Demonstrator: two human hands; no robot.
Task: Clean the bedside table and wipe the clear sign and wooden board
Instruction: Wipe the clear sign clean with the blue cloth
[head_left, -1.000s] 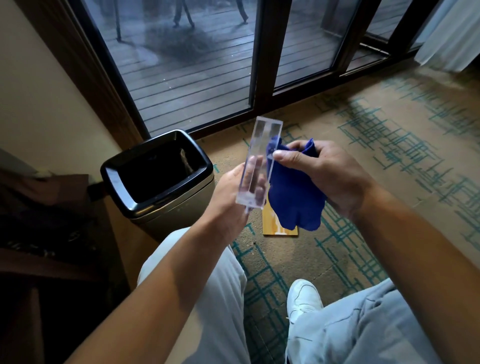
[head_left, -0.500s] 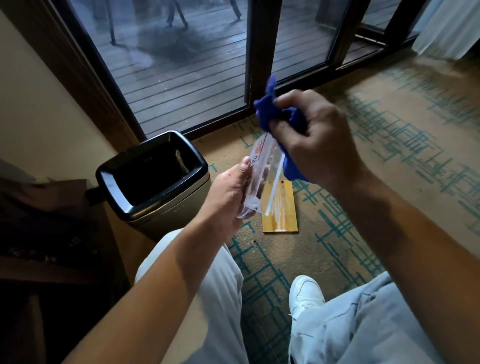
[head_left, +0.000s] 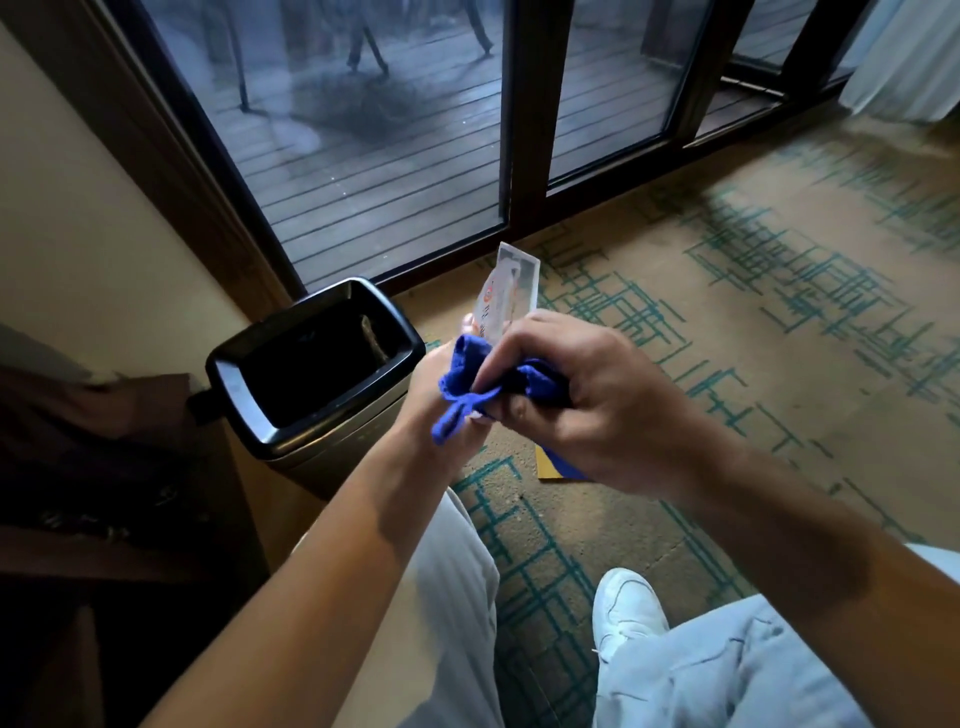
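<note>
Head view shows me patterned carpet (head_left: 753, 322) by glass doors (head_left: 374, 130), then a black bin (head_left: 317, 364). My right hand (head_left: 587, 400) grips the blue cloth (head_left: 467, 384), hiding most of the wooden board (head_left: 549, 465). My left hand (head_left: 441, 374), mostly covered, holds the clear sign (head_left: 506, 296) upright, long axis pointing away.

Soft gray daylight comes in through the glass doors (head_left: 395, 145), far above the hands. It makes the carpet (head_left: 779, 322) to the right of the hands bright. The corner to the left of and below the hands is very dark, almost black. The clear sign (head_left: 511, 288) shines pale where it sticks up above the right hand (head_left: 576, 400). The blue cloth (head_left: 467, 384) looks a little smeared. The undersides of both arms are in shadow. Straight door frames bend near the edges of the picture.
</note>
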